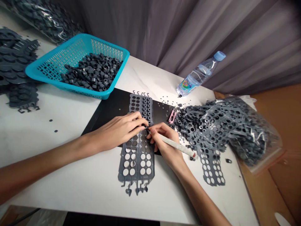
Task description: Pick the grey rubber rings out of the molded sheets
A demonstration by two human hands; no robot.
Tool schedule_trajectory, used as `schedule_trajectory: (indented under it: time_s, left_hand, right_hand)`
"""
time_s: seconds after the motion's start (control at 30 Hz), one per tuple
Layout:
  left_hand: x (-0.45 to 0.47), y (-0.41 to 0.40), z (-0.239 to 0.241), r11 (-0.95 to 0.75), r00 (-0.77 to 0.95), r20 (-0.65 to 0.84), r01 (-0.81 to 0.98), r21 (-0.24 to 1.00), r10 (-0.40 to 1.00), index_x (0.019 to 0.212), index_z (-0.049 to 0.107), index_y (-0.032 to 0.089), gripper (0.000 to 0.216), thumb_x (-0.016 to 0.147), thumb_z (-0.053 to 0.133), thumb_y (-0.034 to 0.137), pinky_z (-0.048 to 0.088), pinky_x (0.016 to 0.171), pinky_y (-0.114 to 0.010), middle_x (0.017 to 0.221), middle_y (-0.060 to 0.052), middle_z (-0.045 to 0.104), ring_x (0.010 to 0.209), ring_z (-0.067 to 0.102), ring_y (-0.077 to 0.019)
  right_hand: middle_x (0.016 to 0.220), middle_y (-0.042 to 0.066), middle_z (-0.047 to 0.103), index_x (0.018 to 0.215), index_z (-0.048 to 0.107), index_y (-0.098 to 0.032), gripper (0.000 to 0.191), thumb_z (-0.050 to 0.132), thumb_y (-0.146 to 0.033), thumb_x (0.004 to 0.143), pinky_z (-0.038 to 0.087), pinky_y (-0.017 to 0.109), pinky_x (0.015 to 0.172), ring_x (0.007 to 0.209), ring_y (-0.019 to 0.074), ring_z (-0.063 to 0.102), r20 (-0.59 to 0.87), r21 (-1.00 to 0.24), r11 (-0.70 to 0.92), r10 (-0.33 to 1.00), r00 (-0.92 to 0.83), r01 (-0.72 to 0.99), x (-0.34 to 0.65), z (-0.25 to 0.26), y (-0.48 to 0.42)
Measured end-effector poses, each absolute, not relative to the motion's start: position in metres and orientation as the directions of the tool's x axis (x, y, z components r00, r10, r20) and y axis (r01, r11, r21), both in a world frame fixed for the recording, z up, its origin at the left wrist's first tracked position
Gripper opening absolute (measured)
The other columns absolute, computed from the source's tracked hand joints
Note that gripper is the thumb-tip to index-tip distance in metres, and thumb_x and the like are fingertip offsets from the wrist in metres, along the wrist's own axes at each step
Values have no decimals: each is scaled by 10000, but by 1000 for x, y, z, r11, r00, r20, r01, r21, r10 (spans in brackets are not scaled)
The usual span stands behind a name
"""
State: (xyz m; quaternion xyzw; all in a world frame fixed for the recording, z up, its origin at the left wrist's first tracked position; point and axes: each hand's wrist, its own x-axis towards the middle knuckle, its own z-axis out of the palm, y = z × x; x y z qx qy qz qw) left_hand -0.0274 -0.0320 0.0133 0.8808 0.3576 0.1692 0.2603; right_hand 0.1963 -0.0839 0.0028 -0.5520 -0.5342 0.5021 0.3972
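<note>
A dark grey rubber sheet (138, 157) lies in front of me, with rows of round holes and small rings (147, 108) still set in its upper right part. My right hand (166, 142) is closed round a white pen-shaped tool (177, 145) with a reddish mark at its rear end. The tool's tip is hidden by the fingers, close to the sheet. My left hand (122, 128) rests across the sheet from the left. Its fingertips come together beside the right hand's, at a small dark piece too hidden to make out. Under the sheet's upper half is a black mat (113, 108).
A blue basket (115, 89) of grey rings stands at back left, near more rubber sheets (17, 62). Right of the mat are pink thread snips (172, 115), a water bottle (196, 77), punched sheets (209, 122) and a clear plastic bag (261, 141). Small discs are scattered about.
</note>
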Motion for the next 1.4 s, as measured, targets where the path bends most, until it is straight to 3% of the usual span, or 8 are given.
schedule_trajectory:
  time_s: [0.27,0.43,0.57,0.7,0.77,0.87,1.07,1.4]
  left_hand:
    - [-13,-35,6,-730,656,340,518,446,674,1117,671,190,294,1140,387,263,532,792,-309,1137,-54,656,981,682,-182]
    - [-39,-3,51,-540,39,597,477,694,801,1060,654,200,189,1074,602,381,490,632,-268,983,-8,654,738,592,-106]
    - [-108,33,75,-365,-63,602,744,560,796,1158,693,280,229,1037,631,464,509,844,-310,1138,56,642,890,557,-105]
    - [-155,46,65,-235,-7,518,885,401,856,1226,690,290,331,984,621,505,367,1160,-452,1041,39,649,908,496,-163]
    - [-151,42,61,-254,-11,564,886,389,826,1240,684,268,329,989,620,470,310,1208,-486,1040,25,640,943,488,-174]
    - [-113,25,58,-422,116,636,835,354,763,1145,697,245,251,1014,612,441,381,1145,-492,1012,4,624,931,503,-191]
    - [-30,-30,30,-672,688,236,475,569,687,1276,630,255,256,1049,611,372,508,1007,-374,1210,-25,634,1139,619,-210]
    - [-13,-33,11,-588,657,153,516,623,738,1327,625,257,273,1089,503,312,563,866,-329,1235,-44,602,983,694,-179]
  right_hand:
    - [718,-7,652,920,658,-194,229,651,-408,1001,414,181,447,571,112,555,-98,-953,-70,992,-80,294,196,1,-86]
    - [740,2,672,924,664,-193,215,656,-395,997,414,175,449,604,118,580,-125,-959,-101,989,-74,265,196,2,-88]
    - [772,31,713,960,674,-185,254,675,-439,983,455,175,418,618,139,622,-151,-979,-140,987,-62,150,197,3,-84]
    - [747,22,713,947,665,-185,261,683,-443,980,492,192,419,542,125,614,-128,-983,-125,992,-15,131,199,4,-83]
    - [761,19,719,947,663,-189,243,665,-426,999,515,197,457,542,118,625,-124,-975,-118,992,-17,188,199,4,-85]
    - [788,19,728,961,662,-196,208,646,-395,1019,551,206,529,605,127,662,-137,-959,-119,989,-51,256,200,6,-91]
    - [799,28,725,941,650,-194,227,665,-410,1009,600,237,532,665,161,698,-198,-971,-169,965,-171,169,204,10,-99]
    - [750,11,686,923,651,-188,267,693,-446,980,541,203,416,548,124,614,-140,-983,-133,989,-48,126,209,4,-87]
